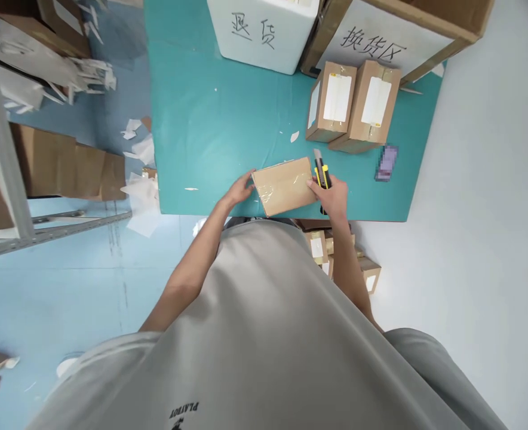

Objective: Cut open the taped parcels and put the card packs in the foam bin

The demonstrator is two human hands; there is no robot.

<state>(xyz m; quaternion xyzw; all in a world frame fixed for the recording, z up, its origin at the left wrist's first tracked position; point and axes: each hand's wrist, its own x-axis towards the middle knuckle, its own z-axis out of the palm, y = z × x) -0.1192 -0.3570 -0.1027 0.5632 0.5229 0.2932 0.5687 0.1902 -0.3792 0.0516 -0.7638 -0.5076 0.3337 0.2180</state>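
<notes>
A small cardboard box [286,186] with shiny clear tape is at the near edge of the green table, tilted slightly. My left hand [239,191] holds its left end, fingers against the side and corner. In my right hand [335,196] is a yellow-and-black utility knife [322,173], its blade pointing away from me. The thumb of that hand also rests on the box's right edge. The underside of the box and some right fingers are hidden.
Two taped cartons [331,101] with white labels stand at the back right, before a large open carton [380,42]. A white bin [264,33] is beside it. A blurred purple item [386,163] lies to the right. Shelving [4,143] with boxes stands left.
</notes>
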